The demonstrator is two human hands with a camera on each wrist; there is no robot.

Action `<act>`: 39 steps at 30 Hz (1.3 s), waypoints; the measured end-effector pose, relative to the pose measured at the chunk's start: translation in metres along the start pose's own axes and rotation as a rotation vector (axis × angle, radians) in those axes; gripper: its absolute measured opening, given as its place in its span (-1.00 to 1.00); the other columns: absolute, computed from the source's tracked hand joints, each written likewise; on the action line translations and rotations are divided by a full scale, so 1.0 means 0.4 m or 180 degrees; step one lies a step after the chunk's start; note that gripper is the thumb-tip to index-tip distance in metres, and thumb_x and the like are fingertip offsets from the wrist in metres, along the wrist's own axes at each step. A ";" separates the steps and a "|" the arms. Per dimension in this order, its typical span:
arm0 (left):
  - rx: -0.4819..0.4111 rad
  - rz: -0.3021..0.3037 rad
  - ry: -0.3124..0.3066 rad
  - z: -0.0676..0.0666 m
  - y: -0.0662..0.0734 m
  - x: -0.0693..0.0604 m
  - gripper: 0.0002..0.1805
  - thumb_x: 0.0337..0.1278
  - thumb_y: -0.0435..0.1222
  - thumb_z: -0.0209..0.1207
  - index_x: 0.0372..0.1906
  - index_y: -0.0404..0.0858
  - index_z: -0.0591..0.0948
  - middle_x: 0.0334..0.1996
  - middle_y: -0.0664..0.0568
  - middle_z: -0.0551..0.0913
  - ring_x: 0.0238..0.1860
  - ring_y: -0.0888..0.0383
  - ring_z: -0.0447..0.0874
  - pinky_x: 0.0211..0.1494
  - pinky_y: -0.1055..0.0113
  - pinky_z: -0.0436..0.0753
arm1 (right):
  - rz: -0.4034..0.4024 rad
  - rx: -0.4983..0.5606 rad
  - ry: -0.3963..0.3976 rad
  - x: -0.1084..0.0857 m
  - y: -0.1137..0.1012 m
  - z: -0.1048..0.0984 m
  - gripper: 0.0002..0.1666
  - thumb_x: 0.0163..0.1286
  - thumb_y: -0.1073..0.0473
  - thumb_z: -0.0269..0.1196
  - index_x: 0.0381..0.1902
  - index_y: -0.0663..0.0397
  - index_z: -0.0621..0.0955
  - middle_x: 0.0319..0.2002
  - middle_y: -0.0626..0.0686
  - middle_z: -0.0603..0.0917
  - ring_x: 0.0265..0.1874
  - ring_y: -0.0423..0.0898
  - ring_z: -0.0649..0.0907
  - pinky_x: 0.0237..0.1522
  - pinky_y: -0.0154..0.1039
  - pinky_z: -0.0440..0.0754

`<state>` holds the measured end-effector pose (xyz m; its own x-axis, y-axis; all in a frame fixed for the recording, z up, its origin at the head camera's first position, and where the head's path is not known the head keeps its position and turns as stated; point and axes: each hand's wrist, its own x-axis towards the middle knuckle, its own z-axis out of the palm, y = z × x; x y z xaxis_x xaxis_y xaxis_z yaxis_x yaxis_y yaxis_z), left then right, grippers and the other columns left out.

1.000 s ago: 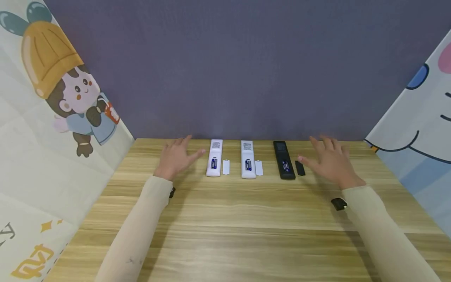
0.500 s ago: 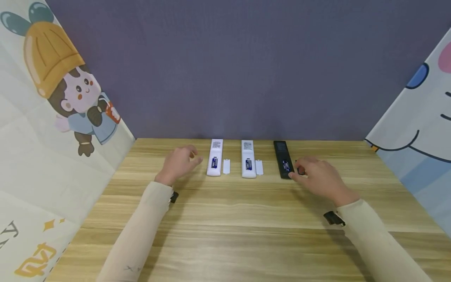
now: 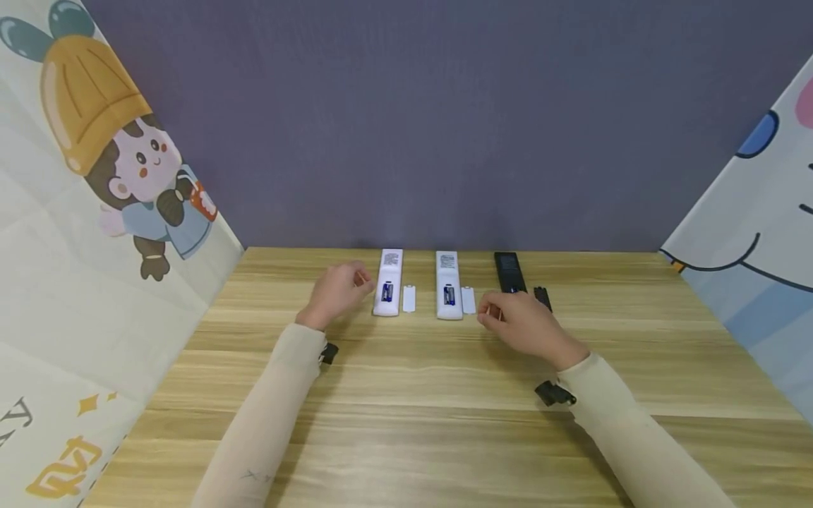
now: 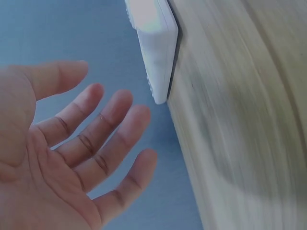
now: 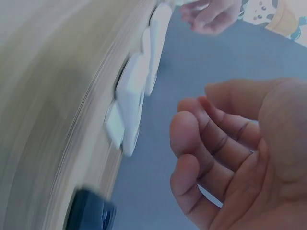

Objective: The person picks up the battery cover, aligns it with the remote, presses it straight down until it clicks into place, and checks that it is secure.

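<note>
Three remote controls lie back up in a row: a white one on the left (image 3: 390,261), a white one in the middle (image 3: 447,264) and a black one on the right (image 3: 508,267). Blue batteries (image 3: 449,295) show in their uncovered compartments. Beside them lie two white battery covers (image 3: 409,299) and a black one (image 3: 543,296). My left hand (image 3: 335,295) hovers just left of the left white remote, fingers loosely bent and holding nothing. With relaxed, slightly curled fingers, my empty right hand (image 3: 530,328) is over the table between the middle cover and the black remote, hiding the latter's lower end.
The remotes sit near the back edge of a wood-grain table (image 3: 406,409), against a dark grey-blue panel (image 3: 406,127). Cloths with cartoon prints, one on the left (image 3: 51,282) and one on the right (image 3: 775,233), flank the table.
My right hand has moved left from beside the black cover, past the black remote's lower end, its fingers bending. My left hand has shifted right, closer to the left white remote, fingers less spread.
</note>
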<state>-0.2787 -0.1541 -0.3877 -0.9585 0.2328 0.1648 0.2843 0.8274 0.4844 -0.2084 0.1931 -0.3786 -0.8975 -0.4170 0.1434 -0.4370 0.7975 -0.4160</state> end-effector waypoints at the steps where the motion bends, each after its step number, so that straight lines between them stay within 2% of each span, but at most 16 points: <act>1: -0.0029 -0.0018 -0.0002 0.002 0.002 0.003 -0.81 0.33 -0.16 0.25 -0.13 -0.19 0.70 -0.24 -0.05 0.77 -0.22 0.02 0.70 -0.10 0.11 0.67 | -0.0023 0.0032 0.0008 0.009 -0.010 0.005 -0.94 0.48 0.10 0.28 -0.23 -0.11 0.66 -0.54 -0.18 0.59 -0.64 -0.24 0.44 -0.50 -0.27 0.40; 9: -0.0336 -0.0307 -0.0026 0.025 0.012 0.032 -0.78 0.33 -0.10 0.25 -0.12 -0.16 0.68 -0.21 -0.02 0.75 -0.18 0.02 0.69 -0.04 0.11 0.64 | 0.0040 0.0309 0.0058 0.075 -0.075 0.041 -0.94 0.48 0.11 0.27 -0.22 -0.08 0.66 -0.53 -0.13 0.60 -0.65 -0.21 0.44 -0.55 -0.27 0.42; 13: -0.0507 -0.0438 -0.0064 0.036 0.018 0.046 -0.75 0.34 -0.10 0.24 -0.09 -0.18 0.67 -0.18 -0.05 0.75 -0.16 0.01 0.70 -0.02 0.10 0.65 | 0.0011 0.0381 0.0154 0.109 -0.093 0.061 -0.95 0.46 0.13 0.28 -0.22 -0.06 0.66 -0.52 -0.13 0.60 -0.64 -0.21 0.42 -0.48 -0.27 0.42; 18: -0.0543 -0.0618 -0.0099 0.047 0.020 0.066 -0.74 0.37 -0.12 0.19 -0.06 -0.21 0.67 -0.20 -0.06 0.76 -0.22 0.02 0.67 -0.07 0.13 0.61 | 0.0113 0.0545 0.0148 0.152 -0.112 0.085 -0.91 0.47 0.11 0.28 -0.15 -0.02 0.66 -0.53 -0.10 0.59 -0.65 -0.20 0.45 -0.48 -0.26 0.44; 21: -0.0582 -0.0727 -0.0100 0.054 0.020 0.077 -0.72 0.37 -0.12 0.17 -0.03 -0.22 0.67 -0.20 -0.07 0.75 -0.24 0.03 0.64 -0.08 0.15 0.59 | 0.0191 0.0653 0.0102 0.175 -0.121 0.097 -0.87 0.49 0.11 0.25 -0.11 0.01 0.64 -0.51 -0.08 0.62 -0.65 -0.21 0.54 -0.49 -0.26 0.48; 25: -0.0699 -0.0858 -0.0117 0.061 0.022 0.087 -0.68 0.37 -0.11 0.19 0.02 -0.24 0.65 -0.12 -0.09 0.73 -0.17 0.01 0.62 -0.01 0.12 0.60 | 0.0217 0.0761 0.0119 0.201 -0.132 0.111 -0.84 0.49 0.13 0.24 -0.08 0.07 0.65 -0.48 -0.07 0.66 -0.64 -0.23 0.64 -0.45 -0.26 0.55; 30: -0.0823 -0.1023 -0.0161 0.067 0.028 0.096 -0.66 0.34 -0.11 0.22 0.02 -0.27 0.64 -0.05 -0.14 0.71 -0.10 -0.03 0.62 0.02 0.11 0.61 | 0.0269 0.0753 0.0207 0.235 -0.147 0.125 -0.81 0.47 0.12 0.25 -0.08 0.09 0.67 -0.49 -0.05 0.67 -0.62 -0.20 0.60 -0.44 -0.26 0.54; 39: -0.0758 -0.1040 -0.0140 0.084 0.040 0.110 -0.59 0.33 -0.11 0.22 0.07 -0.35 0.60 -0.03 -0.20 0.69 -0.10 -0.05 0.61 -0.07 0.15 0.61 | 0.0341 0.0586 0.0297 0.290 -0.167 0.148 -0.79 0.47 0.10 0.25 -0.06 0.07 0.68 -0.38 -0.04 0.76 -0.50 -0.16 0.64 -0.35 -0.23 0.59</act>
<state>-0.3173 -0.1134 -0.4015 -0.9979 0.0031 -0.0653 -0.0430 0.7210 0.6916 -0.2797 0.0657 -0.3875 -0.9435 -0.2854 0.1685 -0.3285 0.7384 -0.5889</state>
